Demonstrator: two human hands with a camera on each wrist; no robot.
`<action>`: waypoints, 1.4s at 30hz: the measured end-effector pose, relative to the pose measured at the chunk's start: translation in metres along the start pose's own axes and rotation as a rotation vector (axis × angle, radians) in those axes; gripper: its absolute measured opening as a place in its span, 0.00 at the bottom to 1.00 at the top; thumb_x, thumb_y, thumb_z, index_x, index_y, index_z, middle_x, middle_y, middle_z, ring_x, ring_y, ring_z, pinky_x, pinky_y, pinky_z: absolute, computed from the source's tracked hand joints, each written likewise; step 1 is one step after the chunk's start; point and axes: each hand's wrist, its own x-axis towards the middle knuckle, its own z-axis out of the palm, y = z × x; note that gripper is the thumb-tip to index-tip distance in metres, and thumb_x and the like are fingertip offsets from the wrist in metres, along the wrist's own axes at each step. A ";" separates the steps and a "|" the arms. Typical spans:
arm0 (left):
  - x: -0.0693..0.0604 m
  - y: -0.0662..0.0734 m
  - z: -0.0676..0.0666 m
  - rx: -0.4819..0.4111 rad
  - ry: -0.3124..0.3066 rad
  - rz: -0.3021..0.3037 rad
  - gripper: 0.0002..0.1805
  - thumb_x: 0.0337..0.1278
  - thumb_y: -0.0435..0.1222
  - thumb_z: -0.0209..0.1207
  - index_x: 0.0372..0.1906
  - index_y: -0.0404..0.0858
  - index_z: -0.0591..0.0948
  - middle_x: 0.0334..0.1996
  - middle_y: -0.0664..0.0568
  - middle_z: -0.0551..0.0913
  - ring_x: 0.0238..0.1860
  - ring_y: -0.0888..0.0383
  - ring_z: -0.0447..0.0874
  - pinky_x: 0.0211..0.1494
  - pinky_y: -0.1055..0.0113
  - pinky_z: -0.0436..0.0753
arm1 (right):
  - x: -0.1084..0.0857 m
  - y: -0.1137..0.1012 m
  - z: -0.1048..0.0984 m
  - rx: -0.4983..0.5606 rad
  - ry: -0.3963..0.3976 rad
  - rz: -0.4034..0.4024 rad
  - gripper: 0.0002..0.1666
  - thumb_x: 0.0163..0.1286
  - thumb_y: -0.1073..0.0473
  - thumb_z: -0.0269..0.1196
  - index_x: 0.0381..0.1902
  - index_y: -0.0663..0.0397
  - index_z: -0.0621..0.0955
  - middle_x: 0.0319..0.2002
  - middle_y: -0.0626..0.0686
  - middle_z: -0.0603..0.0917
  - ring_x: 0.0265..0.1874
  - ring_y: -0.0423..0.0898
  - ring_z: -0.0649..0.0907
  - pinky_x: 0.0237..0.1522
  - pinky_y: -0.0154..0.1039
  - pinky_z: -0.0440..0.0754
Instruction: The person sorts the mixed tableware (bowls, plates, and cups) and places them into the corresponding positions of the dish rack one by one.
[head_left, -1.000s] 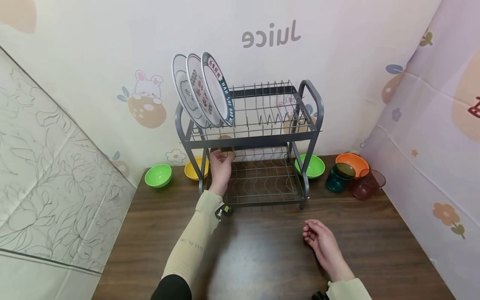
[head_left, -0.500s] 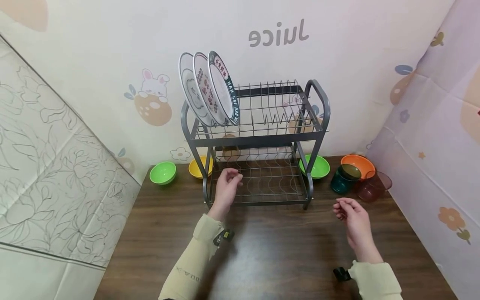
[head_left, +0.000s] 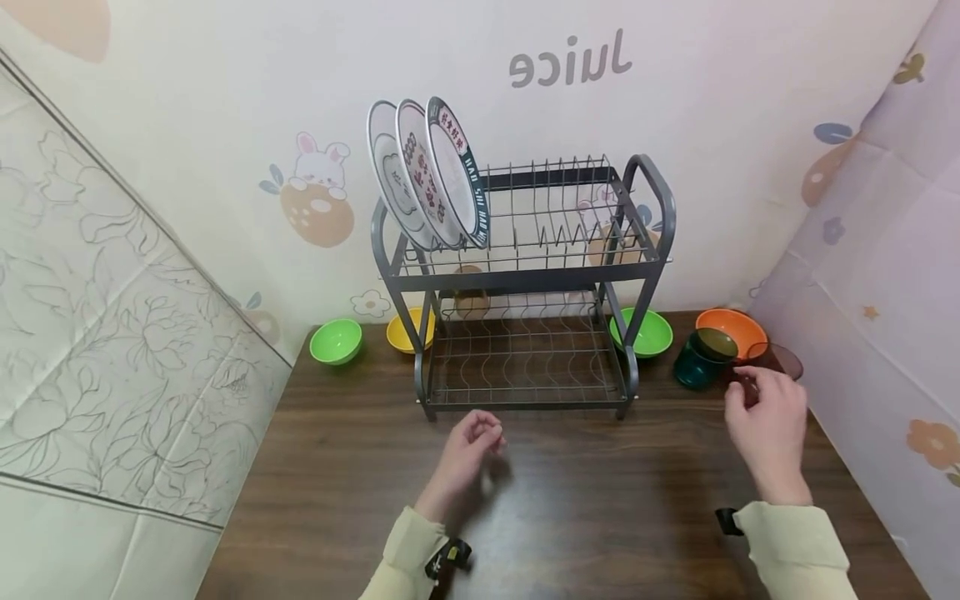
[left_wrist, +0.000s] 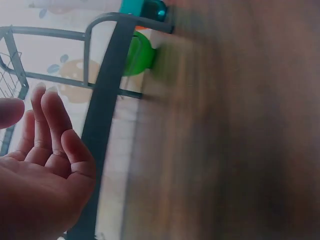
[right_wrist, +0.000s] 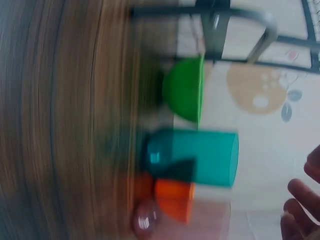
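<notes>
Right hand (head_left: pixel 768 425): just in front of the glasses at the right of the desk (head_left: pixel 570 508); grip apart, thumb spread from loosely bent fingers.
Red glass (head_left: pixel 783 361): upright and see-through, nearest the right hand, which partly covers it in the head view; the right wrist view shows the fingertips apart from it.
Teal glass (head_left: pixel 697 367): upright, just left of the red one.
Orange bowl (head_left: pixel 733 327): behind both glasses.
Left hand (head_left: pixel 465 458): over the desk, in front of the rack (head_left: pixel 525 279); grip apart, fingers bent, thumb separate in the left wrist view.
Brown glass (head_left: pixel 472 303): at the back left of the rack's lower tier.
Plates (head_left: pixel 459 179): three, leaning on edge at the upper tier's left end.
Right green bowl (head_left: pixel 654 335): behind the rack's right leg.
Yellow bowl (head_left: pixel 401 333): behind its left leg.
Left green bowl (head_left: pixel 336 342): farther left, near the back edge.
</notes>
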 end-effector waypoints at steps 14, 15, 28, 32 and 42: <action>-0.046 -0.035 -0.021 -0.053 0.123 -0.156 0.11 0.67 0.33 0.56 0.45 0.27 0.74 0.30 0.46 0.82 0.29 0.56 0.80 0.41 0.62 0.81 | 0.017 0.046 -0.013 -0.266 -0.220 -0.021 0.23 0.65 0.65 0.60 0.54 0.75 0.75 0.52 0.78 0.73 0.54 0.74 0.65 0.70 0.66 0.47; -0.047 -0.036 -0.022 -0.047 0.135 -0.158 0.11 0.67 0.33 0.56 0.45 0.27 0.74 0.31 0.46 0.83 0.30 0.56 0.80 0.41 0.61 0.81 | 0.016 0.048 -0.013 -0.269 -0.230 -0.020 0.22 0.65 0.65 0.60 0.54 0.76 0.75 0.52 0.79 0.73 0.54 0.75 0.65 0.70 0.66 0.44; -0.048 -0.038 -0.026 -0.056 0.148 -0.150 0.14 0.69 0.34 0.56 0.48 0.25 0.74 0.31 0.47 0.83 0.30 0.56 0.81 0.41 0.60 0.81 | 0.026 0.066 -0.005 -0.271 -0.266 -0.023 0.22 0.64 0.68 0.62 0.54 0.76 0.73 0.52 0.79 0.71 0.53 0.76 0.65 0.70 0.66 0.44; -0.048 -0.038 -0.027 -0.055 0.148 -0.148 0.14 0.69 0.34 0.56 0.48 0.25 0.73 0.31 0.47 0.83 0.30 0.56 0.81 0.41 0.59 0.81 | 0.032 0.069 -0.006 -0.289 -0.300 -0.057 0.19 0.62 0.69 0.65 0.50 0.75 0.76 0.45 0.76 0.75 0.45 0.73 0.70 0.58 0.66 0.64; -0.049 -0.036 -0.047 -0.034 0.216 -0.160 0.14 0.70 0.36 0.55 0.48 0.27 0.73 0.32 0.46 0.83 0.32 0.54 0.82 0.43 0.57 0.80 | 0.033 0.068 -0.013 -0.283 -0.380 -0.024 0.13 0.64 0.67 0.64 0.44 0.71 0.79 0.39 0.71 0.79 0.34 0.66 0.76 0.36 0.65 0.73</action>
